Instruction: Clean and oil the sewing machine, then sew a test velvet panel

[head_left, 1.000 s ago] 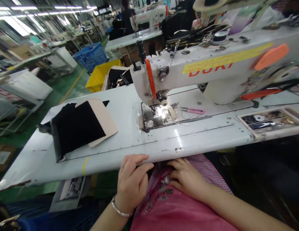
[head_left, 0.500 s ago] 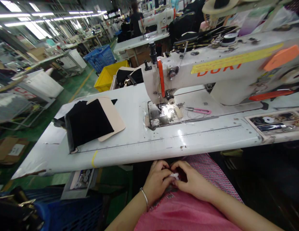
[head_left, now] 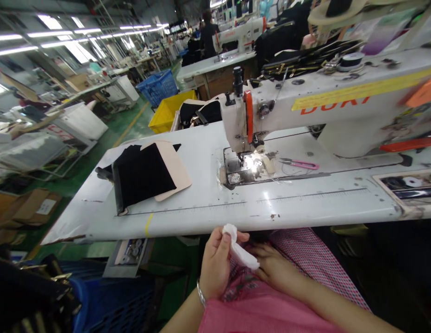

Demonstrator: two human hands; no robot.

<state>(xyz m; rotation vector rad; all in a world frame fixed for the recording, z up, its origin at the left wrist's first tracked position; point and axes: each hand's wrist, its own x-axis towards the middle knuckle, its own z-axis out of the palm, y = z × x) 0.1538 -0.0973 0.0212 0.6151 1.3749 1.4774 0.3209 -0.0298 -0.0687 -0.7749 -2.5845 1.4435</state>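
Observation:
My left hand (head_left: pixel 218 261), with a silver bangle at the wrist, pinches a folded white tissue (head_left: pixel 243 255) between thumb and fingers, just in front of the table edge. The tissue hangs down to the right, its lower end close to my right hand (head_left: pixel 273 264). That hand lies on my lap over the pink cloth with its fingers stretched out, partly covered by the tissue. Beyond them stands a white sewing machine (head_left: pixel 354 111) with its needle area lit. Black fabric pieces (head_left: pixel 146 173) with a beige panel (head_left: pixel 177 171) lie on the table to the left.
Pink-handled thread snips (head_left: pixel 303 164) lie on the machine bed. A parts tray (head_left: pixel 402 203) is set in the table's right side. A yellow bin (head_left: pixel 168 111) and blue crate (head_left: pixel 158 88) stand behind. Below left is a blue basket (head_left: pixel 114 305) with dark pieces.
My hands have parted. The left hand has lifted the tissue, which now shows as a longer folded strip; the right hand has lowered flat to my lap. The view has shifted slightly left.

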